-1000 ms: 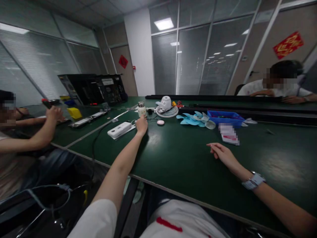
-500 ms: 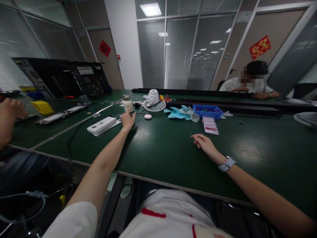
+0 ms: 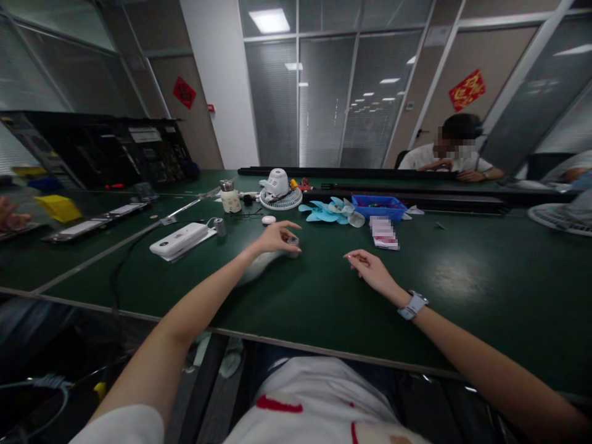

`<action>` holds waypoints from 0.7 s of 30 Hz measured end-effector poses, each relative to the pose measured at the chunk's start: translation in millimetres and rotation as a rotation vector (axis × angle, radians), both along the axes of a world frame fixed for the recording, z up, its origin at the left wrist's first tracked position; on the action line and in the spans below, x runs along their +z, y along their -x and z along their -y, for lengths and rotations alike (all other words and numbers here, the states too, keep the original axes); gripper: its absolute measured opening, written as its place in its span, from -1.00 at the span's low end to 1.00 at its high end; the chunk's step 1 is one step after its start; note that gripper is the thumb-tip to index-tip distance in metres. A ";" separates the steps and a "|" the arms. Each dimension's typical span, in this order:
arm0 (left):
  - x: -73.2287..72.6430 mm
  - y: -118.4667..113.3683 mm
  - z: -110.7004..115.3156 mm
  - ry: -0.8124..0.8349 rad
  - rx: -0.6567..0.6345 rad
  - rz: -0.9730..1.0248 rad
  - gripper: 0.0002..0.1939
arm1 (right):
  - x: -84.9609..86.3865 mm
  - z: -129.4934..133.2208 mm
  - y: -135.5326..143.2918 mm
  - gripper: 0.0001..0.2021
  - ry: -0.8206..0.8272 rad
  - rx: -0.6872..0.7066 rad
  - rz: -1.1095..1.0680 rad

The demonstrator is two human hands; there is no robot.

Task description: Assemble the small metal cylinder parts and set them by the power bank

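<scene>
Over the middle of the green table [image 3: 305,290], my left hand [image 3: 272,239] has its thumb and fingers around a small grey cylinder [image 3: 292,242]. Its index finger is raised and stretched out above the cylinder. Another small silver cylinder [image 3: 219,227] stands further left, beside a long white device [image 3: 180,240]. My right hand [image 3: 372,271], with a watch on the wrist, rests on the table with loosely curled fingers and nothing visible in them. Closest to it lies a stack of pale cards or papers [image 3: 383,233], partly blurred out.
Behind my hands are a patterned bottle [image 3: 230,200], a pink oval item [image 3: 268,220], a white fan part [image 3: 280,188], light-blue fan blades [image 3: 328,211] and a blue tray [image 3: 379,208]. A person [image 3: 456,151] sits across the table. Another person's hand [image 3: 12,216] shows far left.
My left hand has moved right and nearer, from beside the bottle to mid-table, carrying the grey cylinder. The silver cylinder it hid is now visible. My right hand stays resting.
</scene>
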State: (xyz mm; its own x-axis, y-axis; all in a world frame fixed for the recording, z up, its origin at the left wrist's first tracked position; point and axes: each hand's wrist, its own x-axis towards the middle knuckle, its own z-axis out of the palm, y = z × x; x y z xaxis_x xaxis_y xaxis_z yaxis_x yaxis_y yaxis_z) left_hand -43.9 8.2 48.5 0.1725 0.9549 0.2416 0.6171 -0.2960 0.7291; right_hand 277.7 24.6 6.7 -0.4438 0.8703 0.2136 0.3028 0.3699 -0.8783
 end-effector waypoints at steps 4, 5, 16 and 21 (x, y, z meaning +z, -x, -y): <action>-5.9 -60.5 23.2 0.081 -0.345 0.148 -0.12 | 15.7 23.9 15.8 -0.62 -0.112 0.114 -0.007; -6.8 -69.6 28.8 0.088 -0.382 0.169 -0.11 | 19.2 29.4 19.8 -0.62 -0.135 0.132 0.004; -6.2 -82.8 40.2 0.098 -0.427 0.216 -0.07 | 29.2 36.4 38.5 -0.72 -0.190 0.156 0.079; -5.7 -83.8 40.9 0.082 -0.406 0.188 -0.08 | 40.1 37.7 37.3 -0.74 -0.238 0.119 0.042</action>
State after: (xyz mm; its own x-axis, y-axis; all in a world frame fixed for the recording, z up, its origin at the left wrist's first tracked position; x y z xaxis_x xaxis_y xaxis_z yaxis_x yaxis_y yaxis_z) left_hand 39.9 -32.8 42.7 0.4970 0.8364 0.2310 0.3179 -0.4232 0.8485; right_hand 240.4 -13.1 46.8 -0.5526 0.7393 0.3848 0.2796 0.5993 -0.7501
